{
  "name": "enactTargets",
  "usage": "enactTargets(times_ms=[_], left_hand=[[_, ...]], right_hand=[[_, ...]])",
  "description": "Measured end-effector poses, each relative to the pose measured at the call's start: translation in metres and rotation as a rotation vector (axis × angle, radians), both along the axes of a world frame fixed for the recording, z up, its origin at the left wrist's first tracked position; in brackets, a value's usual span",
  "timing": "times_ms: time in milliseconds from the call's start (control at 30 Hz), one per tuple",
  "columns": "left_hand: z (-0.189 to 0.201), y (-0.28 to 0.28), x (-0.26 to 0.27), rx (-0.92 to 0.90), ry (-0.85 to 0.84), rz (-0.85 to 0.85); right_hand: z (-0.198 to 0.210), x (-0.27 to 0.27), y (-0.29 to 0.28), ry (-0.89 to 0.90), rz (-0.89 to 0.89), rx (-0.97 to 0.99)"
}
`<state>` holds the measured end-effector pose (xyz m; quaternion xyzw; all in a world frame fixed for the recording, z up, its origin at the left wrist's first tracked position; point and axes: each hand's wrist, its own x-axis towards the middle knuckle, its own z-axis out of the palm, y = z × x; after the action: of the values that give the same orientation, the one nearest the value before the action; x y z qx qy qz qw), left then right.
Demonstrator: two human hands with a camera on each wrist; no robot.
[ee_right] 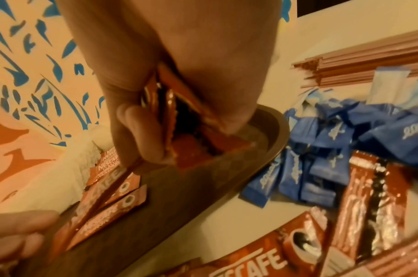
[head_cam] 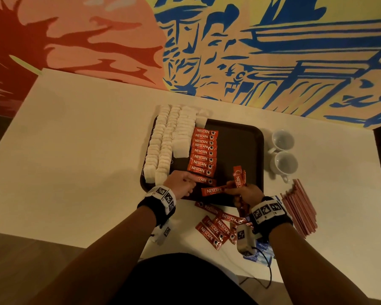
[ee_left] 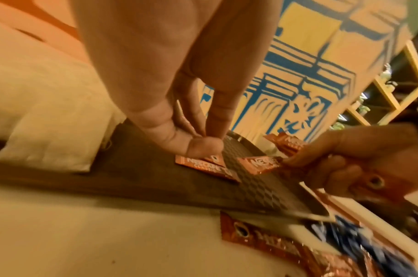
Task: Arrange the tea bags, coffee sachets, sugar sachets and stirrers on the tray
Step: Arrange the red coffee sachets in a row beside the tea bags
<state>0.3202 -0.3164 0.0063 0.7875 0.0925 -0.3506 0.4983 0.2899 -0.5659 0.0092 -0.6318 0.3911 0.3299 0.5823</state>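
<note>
A white tabletop (head_cam: 86,150) stands against a wall mural (head_cam: 207,40) painted in red and salmon shapes at the left and blue brushwork on yellow at the right; dark wooden flooring shows past the tabletop's left edge. A dark brown tray (head_cam: 240,146) sits near the far edge of the tabletop. Rows of white tea bags (head_cam: 169,142) fill the tray's left side, spilling over its far-left corner. Beside them runs a column of red coffee sachets (head_cam: 204,153), each printed "NESCAFE CLASSIC" in white with a coffee-cup picture.

At the tray's near edge, the left hand (head_cam: 182,184) presses its thumb and fingertips down on the lowest sachet (ee_left: 206,166) of the column. The right hand (head_cam: 243,192) has its fingers curled round a bunch of sachets (head_cam: 239,178), thumb and forefinger pinching one more sachet (head_cam: 213,191) out toward the left hand.

More loose Nescafe sachets (head_cam: 216,225) lie on the tabletop off the tray's near edge. Blue sugar sachets (ee_right: 340,142) with white script, too blurred to read, are heaped near the tray's near-right corner. Pink stirrers (head_cam: 299,208) lie bundled toward the tabletop's right edge, and two white cups (head_cam: 283,153) stand just off the tray's right edge.
</note>
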Motion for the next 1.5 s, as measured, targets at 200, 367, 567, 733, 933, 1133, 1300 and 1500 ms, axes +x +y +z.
enactTargets(times_ms=[200,367,567,733,933,1133,1300,1500], left_hand=[[-0.019,-0.027,0.007,0.373,-0.172,-0.076],[-0.026,-0.031,0.017,0.526,-0.141,-0.048],[-0.023,-0.027,0.021,0.519,-0.158,-0.003],[-0.017,-0.025,0.020,0.497,-0.174,-0.033],[-0.017,-0.019,0.010,0.522,-0.131,-0.062],[-0.017,-0.017,0.007,0.567,-0.049,-0.025],[-0.018,-0.018,0.011,0.563,-0.012,0.004],[-0.019,-0.021,0.012,0.550,-0.028,0.024]], right_hand=[[0.006,-0.007,-0.004,0.009,0.030,-0.112],[0.001,-0.007,0.001,0.048,0.051,-0.104],[-0.004,-0.001,0.013,0.040,0.094,-0.121],[-0.006,0.013,0.027,0.070,0.134,-0.145],[-0.023,0.020,0.044,0.022,0.166,-0.236],[-0.036,0.024,0.055,-0.030,0.291,-0.353],[-0.035,0.026,0.058,-0.078,0.301,-0.425],[-0.034,0.028,0.055,-0.055,0.247,-0.506]])
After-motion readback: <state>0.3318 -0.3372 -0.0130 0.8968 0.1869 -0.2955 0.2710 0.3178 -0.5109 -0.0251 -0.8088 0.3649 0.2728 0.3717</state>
